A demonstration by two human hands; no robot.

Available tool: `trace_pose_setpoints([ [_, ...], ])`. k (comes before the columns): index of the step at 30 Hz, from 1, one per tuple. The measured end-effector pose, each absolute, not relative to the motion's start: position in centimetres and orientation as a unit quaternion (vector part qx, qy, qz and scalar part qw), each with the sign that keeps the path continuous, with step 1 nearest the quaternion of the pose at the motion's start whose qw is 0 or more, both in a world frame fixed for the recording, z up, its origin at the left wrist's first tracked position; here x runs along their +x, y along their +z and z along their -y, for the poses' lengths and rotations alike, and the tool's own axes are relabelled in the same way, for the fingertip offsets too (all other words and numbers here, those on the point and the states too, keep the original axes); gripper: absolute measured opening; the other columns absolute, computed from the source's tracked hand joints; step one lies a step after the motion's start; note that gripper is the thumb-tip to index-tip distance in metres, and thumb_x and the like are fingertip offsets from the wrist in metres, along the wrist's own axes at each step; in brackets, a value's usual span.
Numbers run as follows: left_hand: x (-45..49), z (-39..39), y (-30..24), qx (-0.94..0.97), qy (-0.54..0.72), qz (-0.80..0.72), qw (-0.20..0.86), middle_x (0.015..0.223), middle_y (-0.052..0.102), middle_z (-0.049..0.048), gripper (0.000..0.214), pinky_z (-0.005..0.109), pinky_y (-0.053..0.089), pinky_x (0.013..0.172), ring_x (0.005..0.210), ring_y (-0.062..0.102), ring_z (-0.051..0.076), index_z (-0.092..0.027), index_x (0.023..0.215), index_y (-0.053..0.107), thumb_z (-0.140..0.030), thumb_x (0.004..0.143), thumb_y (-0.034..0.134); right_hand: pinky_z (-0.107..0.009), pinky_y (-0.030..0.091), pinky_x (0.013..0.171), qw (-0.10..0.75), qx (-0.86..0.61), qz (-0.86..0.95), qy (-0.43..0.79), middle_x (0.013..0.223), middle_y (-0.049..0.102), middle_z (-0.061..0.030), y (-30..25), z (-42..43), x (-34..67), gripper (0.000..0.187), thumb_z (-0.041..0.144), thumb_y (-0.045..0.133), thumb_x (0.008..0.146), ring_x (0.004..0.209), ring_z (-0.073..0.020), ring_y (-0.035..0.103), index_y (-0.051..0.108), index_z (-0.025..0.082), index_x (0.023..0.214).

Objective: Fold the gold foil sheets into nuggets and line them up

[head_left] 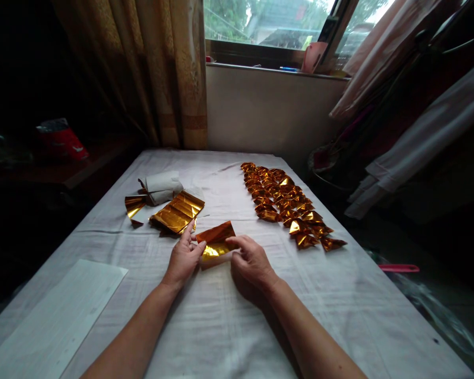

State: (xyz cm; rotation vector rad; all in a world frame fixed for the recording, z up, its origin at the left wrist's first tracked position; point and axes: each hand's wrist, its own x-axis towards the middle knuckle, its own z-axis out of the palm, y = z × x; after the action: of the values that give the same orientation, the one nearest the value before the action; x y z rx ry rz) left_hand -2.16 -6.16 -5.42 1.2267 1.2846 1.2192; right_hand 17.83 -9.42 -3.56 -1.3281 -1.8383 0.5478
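Between my two hands is a sheet of gold foil paper (217,243), partly folded, with a darker orange upper part and a bright gold band below. My left hand (182,258) grips its left edge with the thumb on top. My right hand (253,260) pinches its right edge, fingers curled. Just beyond my left hand lies a stack of gold foil sheets (177,213). Farther right, several folded gold foil pieces (278,195) sit in rows on the white cloth.
A white-covered table (205,326) stands before me. On it are a white wrapped bundle (161,187), a curled gold scrap (134,207) and a pale flat sheet (59,321). A curtain (174,79) and window lie beyond; clothes (430,131) hang at right.
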Motion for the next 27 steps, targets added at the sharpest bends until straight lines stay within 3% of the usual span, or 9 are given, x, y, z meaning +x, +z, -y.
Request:
trace_pose_setpoints([
  [3, -2.4, 6.0, -5.7, 0.537, 0.475, -0.539, 0.442, 0.095, 0.058, -0.001, 0.073, 0.019, 0.049, 0.059, 0.056, 0.054, 0.003, -0.023, 0.146, 0.042, -0.03, 0.077, 0.066, -0.031, 0.049, 0.09, 0.316, -0.516, 0.782, 0.15, 0.106, 0.069, -0.0057, -3.6, 9.6, 18.7, 0.039, 0.01, 0.054, 0.079, 0.1, -0.0193, 0.062, 0.067, 0.023, 0.113],
  [6, -2.5, 6.2, -5.5, 0.582, 0.454, -0.559, 0.378, 0.108, 0.058, 0.0036, 0.067, 0.022, 0.052, 0.061, 0.062, 0.059, 0.006, -0.025, 0.145, 0.043, -0.029, 0.081, 0.062, -0.029, 0.047, 0.081, 0.26, -0.541, 0.795, 0.087, 0.094, 0.069, -0.0041, -3.7, 9.5, 18.9, 0.019, 0.02, 0.058, 0.088, 0.089, -0.0189, 0.061, 0.072, 0.025, 0.101],
  [8, -2.4, 6.7, -5.0, 0.637, 0.446, -0.555, 0.295, 0.125, 0.055, 0.0085, 0.06, 0.027, 0.055, 0.069, 0.084, 0.065, 0.013, -0.026, 0.142, 0.046, -0.03, 0.083, 0.06, -0.027, 0.044, 0.075, 0.237, -0.553, 0.797, 0.055, 0.088, 0.068, -0.0032, -3.7, 9.5, 18.8, 0.015, 0.024, 0.059, 0.091, 0.083, -0.0177, 0.059, 0.074, 0.026, 0.094],
  [11, -2.2, 7.8, -3.9, 0.755, 0.393, -0.505, 0.144, 0.137, 0.052, 0.0094, 0.042, 0.041, 0.05, 0.096, 0.121, 0.054, 0.026, -0.026, 0.126, 0.06, -0.034, 0.085, 0.064, -0.026, 0.039, 0.07, 0.222, -0.558, 0.799, 0.023, 0.081, 0.066, -0.0023, -3.9, 9.6, 18.7, 0.016, 0.024, 0.059, 0.092, 0.077, -0.016, 0.056, 0.075, 0.027, 0.092],
  [14, -1.9, 8.6, -3.1, 0.842, 0.289, -0.447, 0.089, 0.113, 0.067, 0.0044, 0.019, 0.045, 0.044, 0.098, 0.109, 0.058, 0.025, -0.027, 0.102, 0.07, -0.033, 0.084, 0.068, -0.026, 0.037, 0.069, 0.233, -0.556, 0.798, 0.012, 0.08, 0.064, -0.0018, -4.2, 9.7, 18.8, 0.014, 0.026, 0.061, 0.092, 0.075, -0.0152, 0.054, 0.075, 0.028, 0.092],
  [17, -1.7, 8.8, -3.0, 0.866, 0.229, -0.44, 0.07, 0.099, 0.07, 0.002, 0.01, 0.041, 0.043, 0.09, 0.095, 0.061, 0.023, -0.027, 0.093, 0.071, -0.032, 0.086, 0.068, -0.027, 0.037, 0.071, 0.251, -0.558, 0.79, 0.019, 0.084, 0.065, -0.0021, -4.4, 9.8, 19.0, 0.013, 0.027, 0.063, 0.091, 0.079, -0.0162, 0.055, 0.075, 0.029, 0.095],
  [27, -2.6, 8.3, -3.1, 0.852, 0.215, -0.474, 0.058, 0.09, 0.071, 0.0016, 0.021, 0.037, 0.042, 0.08, 0.087, 0.061, 0.021, -0.024, 0.088, 0.07, -0.032, 0.096, 0.053, -0.031, 0.041, 0.081, 0.272, -0.594, 0.75, 0.096, 0.091, 0.067, -0.0033, -4.1, 9.3, 19.8, 0.012, 0.027, 0.062, 0.092, 0.089, -0.0189, 0.06, 0.073, 0.025, 0.091],
])
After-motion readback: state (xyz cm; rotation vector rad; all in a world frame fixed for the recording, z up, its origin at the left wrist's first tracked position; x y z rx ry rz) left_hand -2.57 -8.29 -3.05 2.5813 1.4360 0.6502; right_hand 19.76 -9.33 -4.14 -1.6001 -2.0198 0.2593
